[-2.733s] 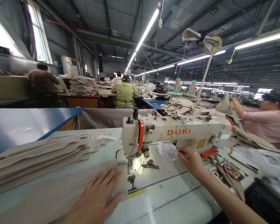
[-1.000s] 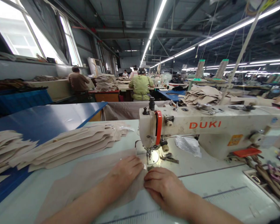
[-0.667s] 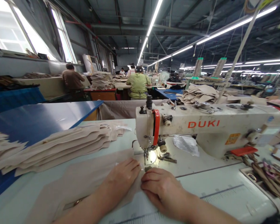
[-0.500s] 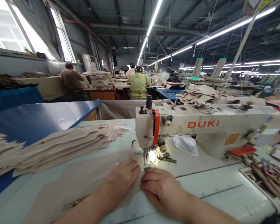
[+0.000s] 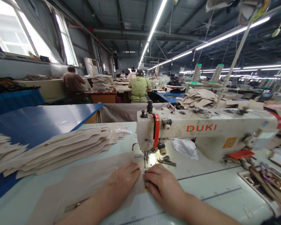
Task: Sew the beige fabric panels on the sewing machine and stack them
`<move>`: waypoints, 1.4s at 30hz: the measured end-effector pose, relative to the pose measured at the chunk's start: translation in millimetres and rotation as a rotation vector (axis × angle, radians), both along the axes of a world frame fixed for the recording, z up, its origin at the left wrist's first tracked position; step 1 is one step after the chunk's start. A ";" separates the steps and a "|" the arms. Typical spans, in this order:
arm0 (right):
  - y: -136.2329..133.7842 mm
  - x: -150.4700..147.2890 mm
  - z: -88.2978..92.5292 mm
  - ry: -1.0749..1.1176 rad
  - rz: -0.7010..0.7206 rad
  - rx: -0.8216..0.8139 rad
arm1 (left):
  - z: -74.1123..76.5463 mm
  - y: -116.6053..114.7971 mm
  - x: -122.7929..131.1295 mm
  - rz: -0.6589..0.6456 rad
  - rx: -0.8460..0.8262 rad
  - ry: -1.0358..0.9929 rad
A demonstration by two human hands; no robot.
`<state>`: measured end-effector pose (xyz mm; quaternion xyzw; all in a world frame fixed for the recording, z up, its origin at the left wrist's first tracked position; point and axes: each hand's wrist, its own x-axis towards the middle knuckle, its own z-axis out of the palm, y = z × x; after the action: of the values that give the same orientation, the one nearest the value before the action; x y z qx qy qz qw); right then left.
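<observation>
The left hand (image 5: 124, 177) hides part of the beige fabric (image 5: 84, 178); whether the right hand (image 5: 162, 182) grips its edge cannot be told. The near edge cuts off both forearms (image 5: 206, 207); a far white-clad person (image 5: 123, 75) is small and blurred.

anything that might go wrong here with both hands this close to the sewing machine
Fingers: the bare left hand and bare right hand sit just before the small metal presser foot, so a fingertip might get caught if it runs.

Alignment: the thin greyish-beige fabric panel could skew if the hands press unevenly.

Clutter: the crumpled white sheet lying under the white sewing machine's arm might drift toward the foot.
</observation>
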<state>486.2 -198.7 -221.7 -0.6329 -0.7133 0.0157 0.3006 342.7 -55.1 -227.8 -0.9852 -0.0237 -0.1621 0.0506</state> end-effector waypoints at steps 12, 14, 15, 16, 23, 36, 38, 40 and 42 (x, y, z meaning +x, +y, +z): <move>13.2 4.9 20.5 -0.414 -0.009 -0.149 | -0.8 -7.3 -18.7 0.047 0.030 -0.122; 14.2 6.9 19.6 -0.427 0.004 -0.133 | -1.5 -7.3 -19.7 0.051 0.021 -0.116; 14.9 8.2 18.7 -0.431 0.010 -0.120 | -1.7 -7.3 -19.5 0.053 0.016 -0.112; 15.7 9.7 17.6 -0.436 0.019 -0.104 | -1.7 -7.3 -18.8 0.056 0.011 -0.104; 20.4 22.4 9.0 -0.396 -0.001 -0.036 | -2.6 -5.9 -4.8 0.053 0.013 -0.082; 18.7 27.7 4.1 -0.364 -0.035 -0.017 | -6.1 -8.0 -1.8 0.004 0.097 -0.142; 17.1 26.0 5.2 -0.357 -0.028 -0.022 | -8.0 -11.5 -6.5 0.013 0.098 -0.146; 16.1 24.7 5.7 -0.345 -0.019 -0.026 | -9.3 -14.2 -10.1 0.022 0.085 -0.138; 16.3 24.3 5.7 -0.336 -0.020 -0.028 | -9.6 -15.2 -11.4 0.030 0.067 -0.131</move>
<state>510.5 -182.5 -216.0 -0.6378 -0.7469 -0.0837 0.1684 331.3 -70.3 -237.4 -0.9698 -0.0362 -0.2260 0.0844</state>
